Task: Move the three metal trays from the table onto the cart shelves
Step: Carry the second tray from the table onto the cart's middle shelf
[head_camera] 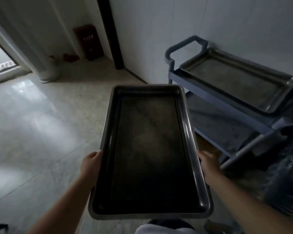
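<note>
A person carries an empty metal tray toward a blue cart that already holds another.

At far left a red box (88, 42) stands on the floor (32, 124) against the wall; small light marks show on its front, too blurred to read as writing. The left hand (91, 162) has its grip closed on the left long rim of the dark metal tray (149, 149), thumb on top of the edge. That tray is held in the air over the floor, roughly level, and nothing lies in it. The right hand (208, 163) grasps the opposite long rim in the same way. To the right, the cart (227, 105) stands beside the wall; a second tray (240, 80), also empty, rests on its top shelf, and the lower shelf (218, 125) below is bare. No brand or label can be read anywhere.
</note>
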The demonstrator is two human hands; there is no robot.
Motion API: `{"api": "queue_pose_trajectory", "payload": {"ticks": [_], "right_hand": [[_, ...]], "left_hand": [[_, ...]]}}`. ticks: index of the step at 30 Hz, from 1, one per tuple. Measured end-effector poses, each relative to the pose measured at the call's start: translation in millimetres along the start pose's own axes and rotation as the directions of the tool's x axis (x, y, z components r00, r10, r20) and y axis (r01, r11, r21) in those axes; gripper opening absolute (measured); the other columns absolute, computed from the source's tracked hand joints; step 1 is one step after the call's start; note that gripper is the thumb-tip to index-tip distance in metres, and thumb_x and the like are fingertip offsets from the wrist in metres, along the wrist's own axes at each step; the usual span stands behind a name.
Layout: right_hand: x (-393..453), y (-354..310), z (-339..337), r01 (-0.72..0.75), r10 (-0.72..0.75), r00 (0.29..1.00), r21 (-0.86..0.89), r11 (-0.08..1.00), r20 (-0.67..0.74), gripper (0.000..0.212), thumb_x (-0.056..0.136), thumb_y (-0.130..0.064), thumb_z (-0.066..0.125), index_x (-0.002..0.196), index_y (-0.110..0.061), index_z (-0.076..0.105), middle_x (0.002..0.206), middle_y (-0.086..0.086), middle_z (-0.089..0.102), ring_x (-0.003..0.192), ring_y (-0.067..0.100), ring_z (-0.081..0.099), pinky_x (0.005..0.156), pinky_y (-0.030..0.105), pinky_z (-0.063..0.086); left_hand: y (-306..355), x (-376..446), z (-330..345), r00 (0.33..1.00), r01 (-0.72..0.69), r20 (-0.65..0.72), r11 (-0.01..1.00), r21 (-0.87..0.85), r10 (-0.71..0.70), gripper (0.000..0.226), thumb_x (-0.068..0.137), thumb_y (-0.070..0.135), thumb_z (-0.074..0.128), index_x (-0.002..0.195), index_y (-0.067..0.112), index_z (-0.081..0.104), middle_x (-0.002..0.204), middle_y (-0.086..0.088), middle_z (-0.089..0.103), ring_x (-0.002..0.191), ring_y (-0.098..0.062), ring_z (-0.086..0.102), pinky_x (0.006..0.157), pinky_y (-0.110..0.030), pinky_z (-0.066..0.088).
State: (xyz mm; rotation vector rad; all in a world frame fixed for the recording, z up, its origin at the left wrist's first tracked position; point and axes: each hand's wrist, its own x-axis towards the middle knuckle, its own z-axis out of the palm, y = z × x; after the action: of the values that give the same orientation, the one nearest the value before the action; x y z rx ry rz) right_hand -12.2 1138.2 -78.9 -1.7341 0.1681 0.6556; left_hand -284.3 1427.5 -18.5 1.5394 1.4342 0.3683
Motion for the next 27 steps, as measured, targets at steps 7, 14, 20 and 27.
{"api": "queue_pose_trajectory", "payload": {"ticks": [7,14,20,27], "right_hand": [[36.6,31.5,10.8,-0.069,0.075,0.992,0.065,0.996,-0.100,0.021,0.091,-0.023,0.064,0.092,-0.005,0.074,0.093,0.010,0.073,0.088,0.024,0.066,0.083,0.039,0.050],[43.7,42.3,26.4,-0.131,0.153,0.955,0.101,0.986,-0.253,0.028,0.089,-0.026,0.065,0.067,-0.007,0.066,0.069,0.013,0.061,0.070,0.023,0.059,0.067,0.035,0.042],[37.1,54.1,54.5,-0.143,0.169,0.884,0.093,0.985,-0.435,0.032,0.088,-0.024,0.064,0.060,-0.008,0.062,0.059,0.008,0.061,0.052,0.011,0.054,0.058,0.034,0.042],[22.5,52.6,92.1,-0.191,0.236,0.767,0.138,0.972,-0.597,0.039,0.094,-0.028,0.061,0.059,-0.010,0.062,0.062,0.007,0.063,0.062,0.022,0.058,0.059,0.034,0.041]], "left_hand": [[16.1,60.3,36.5,0.997,-0.005,0.073,0.994,0.107,-0.002,0.038,0.096,0.040,0.059,0.080,0.009,0.073,0.080,-0.022,0.071,0.077,-0.037,0.068,0.073,-0.052,0.056],[37.7,126.0,62.5,0.976,-0.047,0.218,0.977,0.206,0.001,0.044,0.088,0.047,0.061,0.075,0.007,0.073,0.071,-0.019,0.069,0.065,-0.030,0.065,0.060,-0.044,0.052],[59.2,199.8,94.4,0.903,-0.105,0.429,0.972,0.209,0.005,0.045,0.090,0.038,0.062,0.085,-0.006,0.067,0.069,-0.015,0.059,0.062,-0.026,0.054,0.058,-0.040,0.044],[97.0,262.5,125.5,0.798,-0.247,0.601,0.933,0.263,0.042,0.039,0.094,0.036,0.059,0.083,0.000,0.070,0.080,-0.023,0.067,0.070,-0.029,0.062,0.070,-0.053,0.057]]}}
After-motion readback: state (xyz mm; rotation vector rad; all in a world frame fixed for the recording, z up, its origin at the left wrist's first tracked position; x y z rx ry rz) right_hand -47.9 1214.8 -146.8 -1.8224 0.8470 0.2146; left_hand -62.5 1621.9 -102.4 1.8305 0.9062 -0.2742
